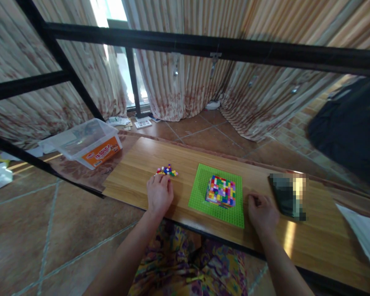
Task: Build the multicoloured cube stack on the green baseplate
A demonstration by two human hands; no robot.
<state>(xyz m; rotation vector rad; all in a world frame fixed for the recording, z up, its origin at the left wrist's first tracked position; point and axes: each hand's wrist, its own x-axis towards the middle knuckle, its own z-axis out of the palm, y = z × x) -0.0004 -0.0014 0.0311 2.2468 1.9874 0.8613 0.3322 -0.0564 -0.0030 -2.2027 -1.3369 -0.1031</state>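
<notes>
From my remote seat I have 2 bare hands in the head view, both over a long, wood-grained tabletop (132, 176). The left hand (160, 194) is bent down at the near edge of a small, loose pile of tiny multicoloured plastic bricks (168, 170); its fingertips are partly hidden, so I cannot tell whether they grasp a brick. The right hand (263, 211) is curled into a loose fist beside the right edge of a square, studded, bright green plastic baseplate (200, 193), and I cannot see inside it. Between the 2 hands, a squarish, layered block of multicoloured plastic bricks (221, 192) sits on the baseplate, with green studs showing on all 4 sides; neither hand touches this block. Just past the right hand I see a dark, flat object (282, 197), partly pixelated, and at the far right a sheet of white paper (362, 230). A clear, open plastic bin (77, 137) with an orange label (101, 152) stands beyond the table's left end. Behind everything, I make out striped, reddish-patterned fabric curtains (200, 88) and a black bar (191, 39) crossing in front of them.
</notes>
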